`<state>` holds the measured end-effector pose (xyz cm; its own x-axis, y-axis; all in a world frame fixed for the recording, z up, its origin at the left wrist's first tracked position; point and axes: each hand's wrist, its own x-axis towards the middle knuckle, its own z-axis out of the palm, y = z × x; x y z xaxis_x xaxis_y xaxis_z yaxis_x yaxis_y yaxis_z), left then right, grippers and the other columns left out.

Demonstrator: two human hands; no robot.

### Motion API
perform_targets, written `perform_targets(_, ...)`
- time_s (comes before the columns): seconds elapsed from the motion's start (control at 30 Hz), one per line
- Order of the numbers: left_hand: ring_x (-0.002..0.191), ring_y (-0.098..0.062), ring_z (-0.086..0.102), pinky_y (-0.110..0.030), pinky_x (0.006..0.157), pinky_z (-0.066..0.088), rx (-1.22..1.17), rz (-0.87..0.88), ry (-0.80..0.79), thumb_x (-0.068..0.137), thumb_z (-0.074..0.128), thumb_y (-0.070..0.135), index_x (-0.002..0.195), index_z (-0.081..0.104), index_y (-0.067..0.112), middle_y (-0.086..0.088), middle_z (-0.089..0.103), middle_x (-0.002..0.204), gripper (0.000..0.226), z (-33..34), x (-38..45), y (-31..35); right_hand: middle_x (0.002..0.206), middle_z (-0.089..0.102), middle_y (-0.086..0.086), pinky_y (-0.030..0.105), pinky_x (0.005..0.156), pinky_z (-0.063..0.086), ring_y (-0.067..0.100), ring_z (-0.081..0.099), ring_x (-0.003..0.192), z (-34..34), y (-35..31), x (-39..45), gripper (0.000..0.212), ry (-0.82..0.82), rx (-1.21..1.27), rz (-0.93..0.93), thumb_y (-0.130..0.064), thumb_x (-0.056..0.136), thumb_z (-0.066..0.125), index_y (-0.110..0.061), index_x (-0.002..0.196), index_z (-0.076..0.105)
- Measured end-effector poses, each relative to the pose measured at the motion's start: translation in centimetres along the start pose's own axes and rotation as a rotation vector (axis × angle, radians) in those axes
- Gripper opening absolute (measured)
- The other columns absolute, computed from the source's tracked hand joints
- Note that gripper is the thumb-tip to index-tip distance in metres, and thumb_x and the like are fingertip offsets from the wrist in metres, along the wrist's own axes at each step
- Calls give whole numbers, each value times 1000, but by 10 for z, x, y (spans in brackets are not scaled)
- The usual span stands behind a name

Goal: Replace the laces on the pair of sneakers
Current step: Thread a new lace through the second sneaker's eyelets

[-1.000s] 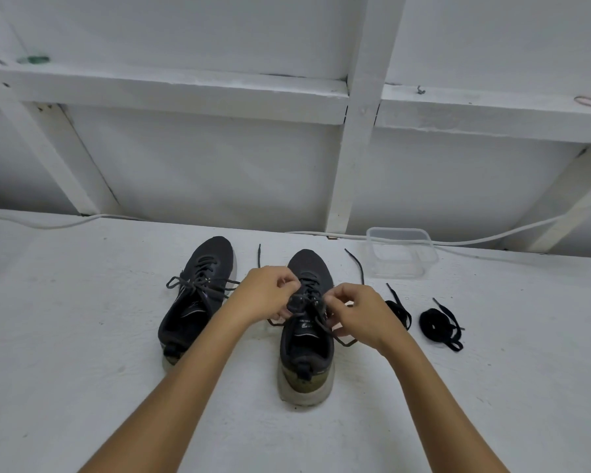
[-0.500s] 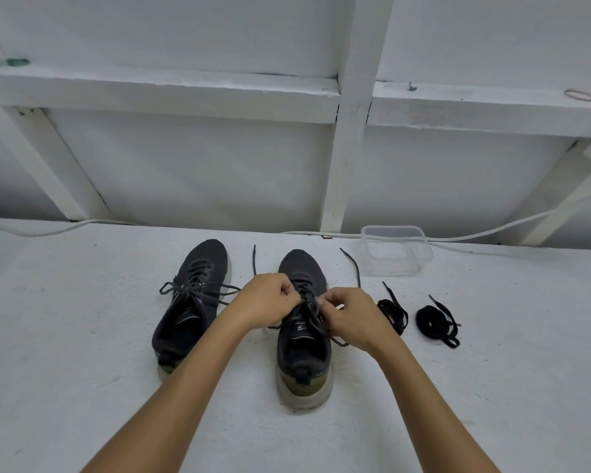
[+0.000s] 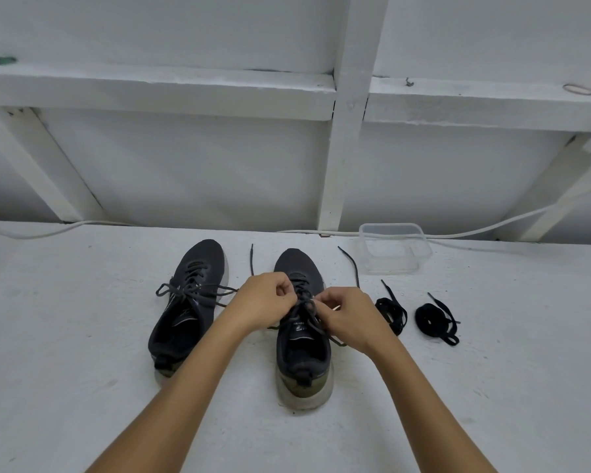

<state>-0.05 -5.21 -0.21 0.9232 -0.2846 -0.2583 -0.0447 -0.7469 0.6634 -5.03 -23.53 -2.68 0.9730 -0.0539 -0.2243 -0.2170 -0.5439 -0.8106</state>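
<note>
Two dark sneakers stand side by side on the white surface, toes pointing away from me. The left sneaker (image 3: 188, 312) has its lace tied in a loose bow. Over the tongue of the right sneaker (image 3: 302, 349), my left hand (image 3: 265, 302) and my right hand (image 3: 348, 317) each pinch a strand of its lace (image 3: 304, 307). The lace's two free ends trail out past the toe on either side. Two coiled black laces (image 3: 435, 319) lie to the right of the shoe, one partly behind my right wrist.
A clear plastic container (image 3: 393, 249) sits at the back right by the wall. A white cable (image 3: 492, 228) runs along the wall base. White wooden framing rises behind the surface.
Both hands have drawn slightly closer together over the right sneaker's tongue while working the lace. The view has shifted a little. The shoes stay where they were.
</note>
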Motion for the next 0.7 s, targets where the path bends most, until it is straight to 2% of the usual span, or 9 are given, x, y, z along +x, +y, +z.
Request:
perform_targets(0.13,62,-7,52,-19,52,37,-50,-48,35,93,56,29,87,61,21,6,66,86,11,3,-1,-2,72,72,-16,13,57,41,-6,62,60,1,0,0,18,7,-16,10,-44,94,67,-28,89,76)
perform_targets(0.27,63,-7,52,-22,54,36,-41,-64,45,92,56,32,84,60,19,8,63,78,15,4,-1,-1,69,70,-15,13,57,40,-7,59,56,1,0,0,17,5,-24,15,-40,95,67,-27,90,75)
perform_targets(0.37,72,-4,60,-16,55,40,-34,-26,48,89,62,25,86,64,26,10,67,82,4,1,1,2,71,72,-13,13,56,40,-7,59,56,-1,1,0,16,-4,-21,16,-41,94,68,-27,91,75)
perform_targets(0.43,73,0,62,-7,52,39,-21,-2,49,89,66,24,88,67,30,11,69,81,6,-1,1,4,70,71,-13,13,55,40,-8,58,54,-1,1,-1,16,-5,-18,10,-41,94,67,-27,92,75)
perform_targets(0.5,72,2,62,-5,50,41,-4,16,54,89,70,27,84,69,31,13,69,78,6,-4,2,3,68,70,-10,14,53,40,-6,56,51,0,-1,-1,16,-4,-17,6,-42,95,66,-29,91,73)
perform_targets(0.7,73,-6,61,-17,57,44,70,26,66,97,58,29,92,67,19,7,67,82,14,5,2,0,73,72,-3,21,57,44,9,64,65,-2,-6,-1,15,5,-43,-20,-44,96,63,-34,87,69)
